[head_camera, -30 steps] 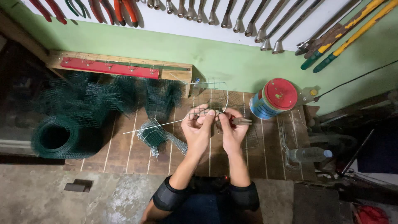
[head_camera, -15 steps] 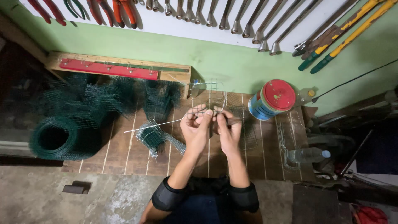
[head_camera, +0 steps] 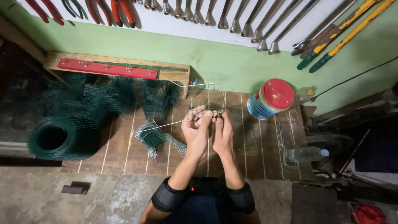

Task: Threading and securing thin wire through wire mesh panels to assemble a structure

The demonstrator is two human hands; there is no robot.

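Head view, both hands [head_camera: 210, 132] pinching wire [head_camera: 166, 124], tin [head_camera: 271, 98] right, mesh roll [head_camera: 56, 137] left.

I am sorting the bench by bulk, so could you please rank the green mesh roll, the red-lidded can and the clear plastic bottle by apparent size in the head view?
1. green mesh roll, clearly largest.
2. red-lidded can.
3. clear plastic bottle, smallest, lying on its side.

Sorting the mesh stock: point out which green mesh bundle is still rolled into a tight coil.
The green mesh roll at the far left, open end facing up; the other pieces lie loosely piled behind it.
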